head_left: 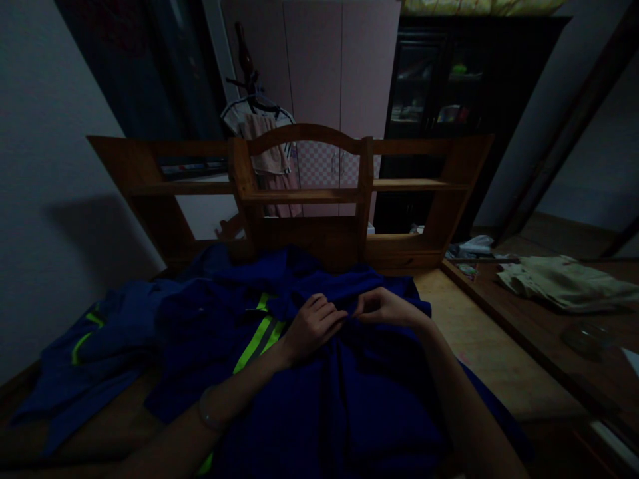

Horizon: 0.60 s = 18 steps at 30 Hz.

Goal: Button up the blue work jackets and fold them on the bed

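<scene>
A dark blue work garment (pixel 389 392) with neon yellow and grey reflective strips lies spread over the desk in front of me. My left hand (pixel 314 324) is closed on its fabric near the upper middle, fingers pointing right. Close beside it, my right hand (pixel 384 309) pinches the same cloth between thumb and fingertips. The fingertips of both hands nearly meet at a gathered fold. Any small part between them is too dark to make out. A bracelet circles my left wrist.
A lighter blue garment (pixel 120 326) with yellow strips lies at the left. Behind the cloth stands a wooden shelf (pixel 304 195). Folded pale cloth (pixel 564 283) and a glass dish (pixel 586 336) sit on a brown surface at the right. A coat rack (pixel 243 53) holds clothes behind.
</scene>
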Each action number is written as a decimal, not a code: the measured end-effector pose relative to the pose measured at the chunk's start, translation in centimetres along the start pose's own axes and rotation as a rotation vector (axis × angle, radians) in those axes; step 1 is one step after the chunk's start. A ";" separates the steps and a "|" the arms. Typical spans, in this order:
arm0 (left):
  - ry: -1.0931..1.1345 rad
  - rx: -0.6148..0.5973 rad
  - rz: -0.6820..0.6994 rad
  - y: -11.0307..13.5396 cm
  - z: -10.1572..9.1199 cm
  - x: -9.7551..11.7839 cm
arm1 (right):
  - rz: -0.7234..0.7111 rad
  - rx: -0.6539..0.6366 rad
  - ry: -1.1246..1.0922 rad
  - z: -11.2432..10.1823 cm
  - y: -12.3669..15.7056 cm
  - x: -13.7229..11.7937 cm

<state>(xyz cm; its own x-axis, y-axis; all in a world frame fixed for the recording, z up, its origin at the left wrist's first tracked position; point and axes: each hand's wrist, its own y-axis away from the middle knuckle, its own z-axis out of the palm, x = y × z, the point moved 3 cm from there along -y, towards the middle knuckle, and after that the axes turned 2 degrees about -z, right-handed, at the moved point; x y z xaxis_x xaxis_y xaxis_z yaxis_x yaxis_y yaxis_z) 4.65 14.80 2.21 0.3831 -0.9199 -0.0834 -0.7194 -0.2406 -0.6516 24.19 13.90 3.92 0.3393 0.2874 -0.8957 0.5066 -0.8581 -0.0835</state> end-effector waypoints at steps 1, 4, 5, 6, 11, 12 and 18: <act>-0.012 -0.003 0.015 0.0 0.1 0.1 | 0.002 0.003 0.002 0.0 0.0 0.0; -0.041 0.000 0.038 0.1 0.3 0.2 | -0.004 -0.013 0.007 0.2 0.0 0.1; -0.047 0.003 0.039 0.1 0.3 0.2 | -0.007 -0.020 0.007 0.2 -0.1 0.1; -0.051 0.001 0.039 0.1 0.4 0.3 | -0.009 -0.026 0.008 0.3 -0.1 0.1; -0.046 -0.005 0.029 0.0 0.3 0.2 | -0.018 -0.037 0.020 0.3 -0.2 0.1; -0.039 -0.007 0.027 -0.1 0.3 0.2 | -0.018 -0.040 0.024 0.3 -0.2 0.1; 0.011 -0.035 0.023 -0.4 0.2 0.2 | -0.005 -0.028 0.037 0.2 -0.2 0.2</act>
<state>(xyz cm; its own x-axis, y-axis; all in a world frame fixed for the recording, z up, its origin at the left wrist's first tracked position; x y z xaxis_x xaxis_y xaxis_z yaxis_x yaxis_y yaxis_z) 5.12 14.80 2.33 0.3596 -0.9288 -0.0894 -0.7482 -0.2297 -0.6225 23.97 14.04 3.64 0.3657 0.3076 -0.8784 0.5300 -0.8447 -0.0751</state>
